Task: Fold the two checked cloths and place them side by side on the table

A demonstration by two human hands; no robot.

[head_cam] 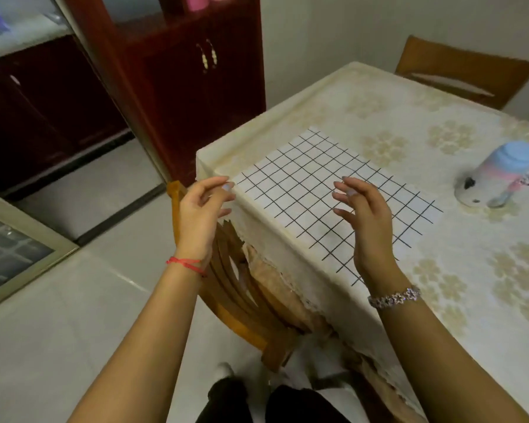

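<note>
Head view: L hand [202, 209], fingers loosely curled, holds nothing, just off the table [409, 96] corner, over a wooden chair [235, 300]. R hand [364, 221], fingers relaxed, empty, over the checked cloth [318, 184], which lies flat near that corner. Pastel cup [498, 175] sits further right on the table.

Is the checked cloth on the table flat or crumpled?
Flat: the checked cloth lies smooth on the table, its grid lines straight and unbroken.
</note>
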